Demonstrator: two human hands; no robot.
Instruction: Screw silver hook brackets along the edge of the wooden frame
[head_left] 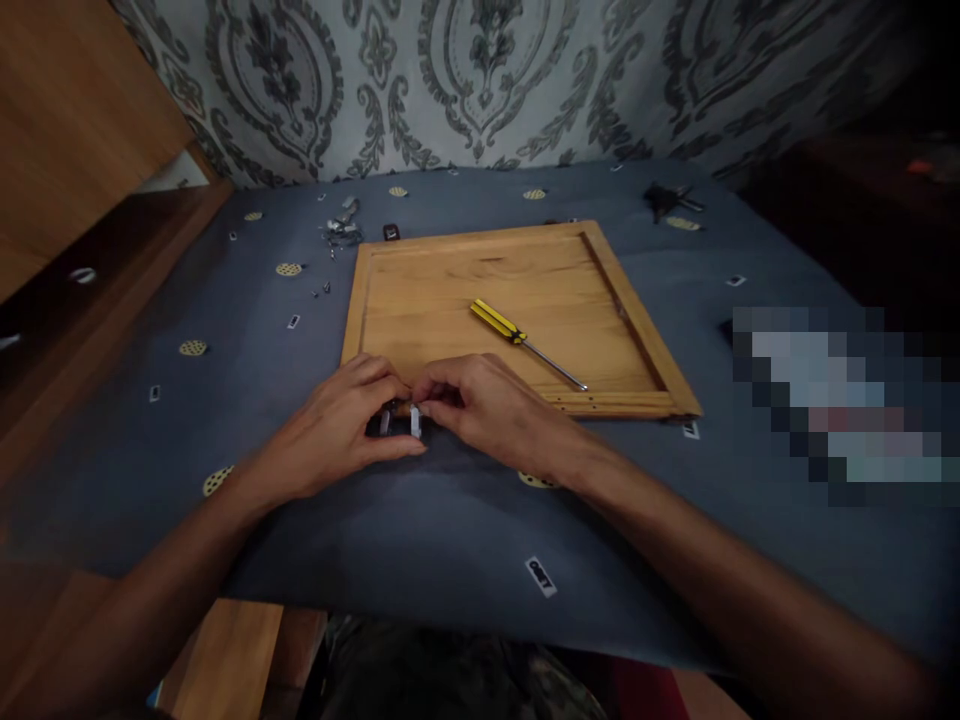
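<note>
A framed wooden panel (480, 280) lies flat, its recessed side up. At its near left edge is a small silver metal fitting (415, 421) with two short arms pointing towards me; its exact kind is not clear. My left hand (337, 425) is curled about this fitting, fingers on the panel's edge and thumb below. My right hand (487, 405) pinches close beside it, thumb and forefinger together at the edge; anything between those fingertips is too small to make out. On the panel rests a screwdriver (498, 321) with a yellow and black handle, its tip towards the near right.
Blue patterned cloth (420, 560) covers the table. Back left lie metal hardware pieces (343, 228) and some small screws (321, 291). A dark tool (671, 201) sits at the back right. Wooden furniture (82, 130) stands left; a blurred-out object (840, 400) is at right.
</note>
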